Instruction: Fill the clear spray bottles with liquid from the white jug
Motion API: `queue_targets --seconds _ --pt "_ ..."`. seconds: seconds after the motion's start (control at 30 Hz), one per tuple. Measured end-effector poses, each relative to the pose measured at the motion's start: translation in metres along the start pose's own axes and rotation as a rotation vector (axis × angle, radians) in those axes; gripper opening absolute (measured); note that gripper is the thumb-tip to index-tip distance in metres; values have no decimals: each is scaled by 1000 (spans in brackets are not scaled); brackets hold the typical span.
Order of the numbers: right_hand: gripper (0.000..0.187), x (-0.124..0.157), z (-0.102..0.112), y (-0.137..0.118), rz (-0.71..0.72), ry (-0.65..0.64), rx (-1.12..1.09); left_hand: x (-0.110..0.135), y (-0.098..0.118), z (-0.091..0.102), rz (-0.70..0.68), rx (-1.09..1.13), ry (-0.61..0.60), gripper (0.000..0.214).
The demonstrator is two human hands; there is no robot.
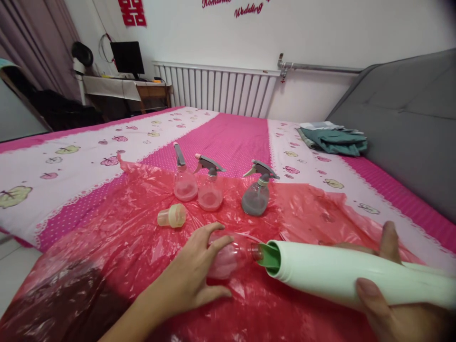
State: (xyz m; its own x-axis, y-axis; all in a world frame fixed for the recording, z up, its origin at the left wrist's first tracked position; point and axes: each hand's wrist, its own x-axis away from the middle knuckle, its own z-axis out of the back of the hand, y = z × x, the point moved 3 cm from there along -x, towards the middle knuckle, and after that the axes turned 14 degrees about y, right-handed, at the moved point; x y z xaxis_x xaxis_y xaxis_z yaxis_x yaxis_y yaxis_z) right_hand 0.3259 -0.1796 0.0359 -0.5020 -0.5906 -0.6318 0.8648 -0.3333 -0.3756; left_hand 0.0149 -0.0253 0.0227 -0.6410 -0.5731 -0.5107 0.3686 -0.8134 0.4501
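My left hand (194, 273) wraps its fingers round a small clear bottle (231, 256) lying tilted on a red plastic sheet (117, 237), its open neck turned to the right. My right hand (388, 294) grips a long pale green bottle (342, 275), held nearly level with its green spout at the clear bottle's neck. A loose yellowish cap (172, 216) lies on the sheet to the left of my left hand.
Three small spray bottles stand in a row further back on the sheet: two pinkish (184, 176) (210, 185) and one grey (257, 190). The sheet covers a pink and white bedspread (231, 137). Folded clothes (335, 140) lie by a grey headboard (409, 118). A radiator and desk stand behind.
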Motion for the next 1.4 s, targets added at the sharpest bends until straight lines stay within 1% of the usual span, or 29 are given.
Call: queue_targets --seconds 0.07,0.13,0.2,0.47,0.73,0.83,0.97,1.03,1.17,1.3,1.4 --pt "86 0 1 -5 -31 36 -14 0 -6 -2 3 -21 -35 93" --pt "86 -1 2 -9 -31 49 -12 1 -11 -4 8 -45 -33 92" --pt "85 -1 2 -11 -22 51 0 1 -13 -5 -2 -60 -7 90" --pt "85 -2 2 -12 -12 55 43 -2 -8 -2 -86 -124 42 96" --pt "88 -2 1 -14 -37 66 38 -1 -7 -3 -112 -192 68 101" --pt "87 -2 2 -13 -47 68 24 0 -6 -3 -103 -186 72 98" --pt "86 -3 4 -13 -56 64 27 0 -4 -1 -107 -141 130 82" --pt "85 -3 5 -12 -51 66 20 0 -3 1 -116 -140 144 78" --pt "87 -3 4 -9 -42 77 19 -1 -2 8 -155 -192 144 79" --pt "89 -2 3 -6 -72 67 38 -4 -1 16 -213 -238 150 83" --pt "91 -3 3 -6 -83 70 17 -5 -1 17 -226 -241 149 83"
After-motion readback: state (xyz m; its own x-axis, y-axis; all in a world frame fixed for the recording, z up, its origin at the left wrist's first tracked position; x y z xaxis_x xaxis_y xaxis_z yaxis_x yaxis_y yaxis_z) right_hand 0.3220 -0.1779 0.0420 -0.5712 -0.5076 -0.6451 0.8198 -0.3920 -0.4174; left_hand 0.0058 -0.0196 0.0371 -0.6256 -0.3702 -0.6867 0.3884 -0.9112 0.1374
